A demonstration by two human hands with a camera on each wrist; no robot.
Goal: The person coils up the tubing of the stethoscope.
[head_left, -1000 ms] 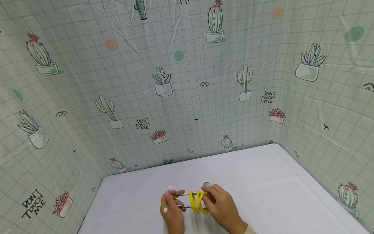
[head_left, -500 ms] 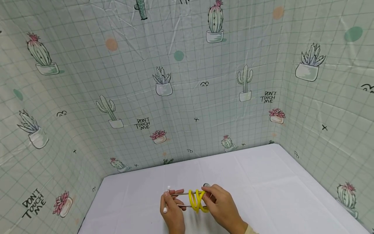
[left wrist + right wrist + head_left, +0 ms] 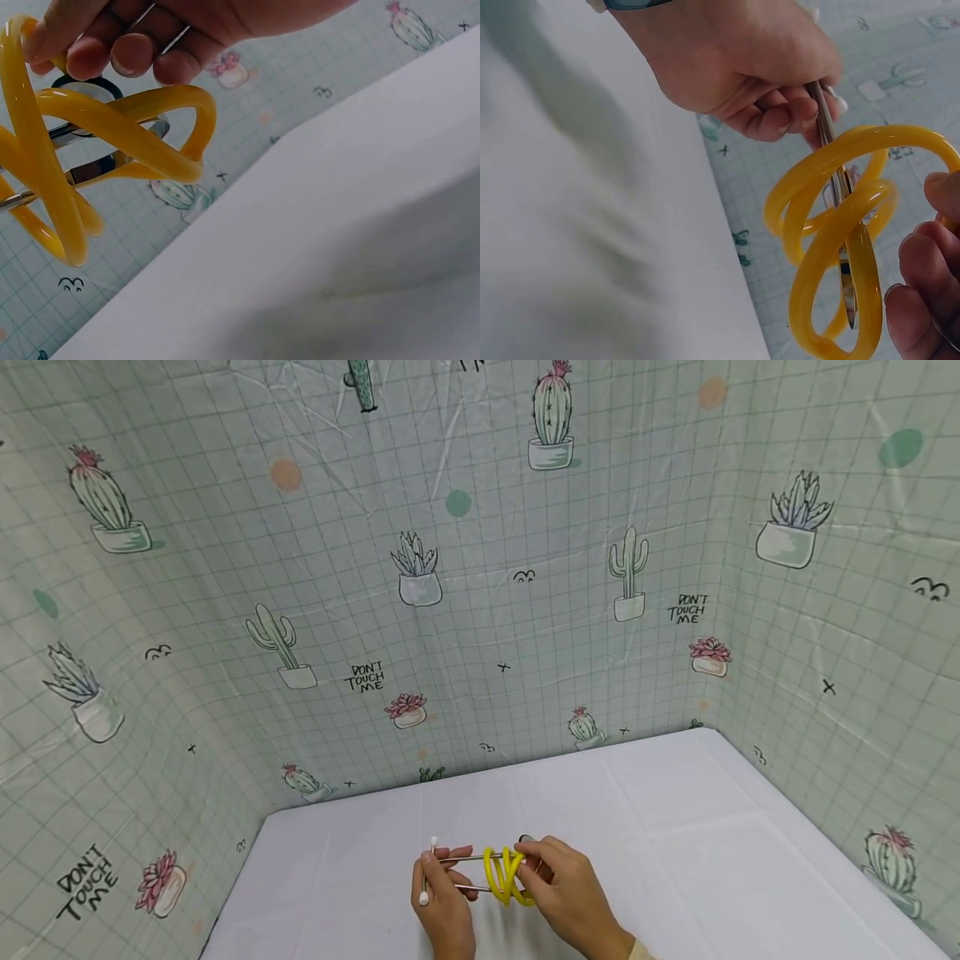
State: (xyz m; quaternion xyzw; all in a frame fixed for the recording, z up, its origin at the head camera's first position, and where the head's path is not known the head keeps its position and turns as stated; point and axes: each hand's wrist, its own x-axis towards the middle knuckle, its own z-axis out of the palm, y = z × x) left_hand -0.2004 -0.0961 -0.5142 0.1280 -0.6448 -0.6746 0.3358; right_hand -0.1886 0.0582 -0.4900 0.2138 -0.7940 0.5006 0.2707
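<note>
Both hands hold a stethoscope above the table. Its yellow tubing is looped in several turns around the two metal ear tubes. My left hand grips the ear-tube end, where two white eartips stick out near the thumb. At the other end my right hand pinches the tubing between thumb and fingers; the same pinch shows in the left wrist view, fingers at the top. Behind these fingers, the round dark-rimmed chest piece is partly hidden.
A white cloth covers the table below the hands. Around it hangs a green gridded curtain printed with potted cacti, close behind the table's back edge. A dark band shows at the left wrist.
My right hand's fingers have shifted slightly on the tubing, and the chest piece has moved a little left and down behind them. The left hand stays nearly still.
</note>
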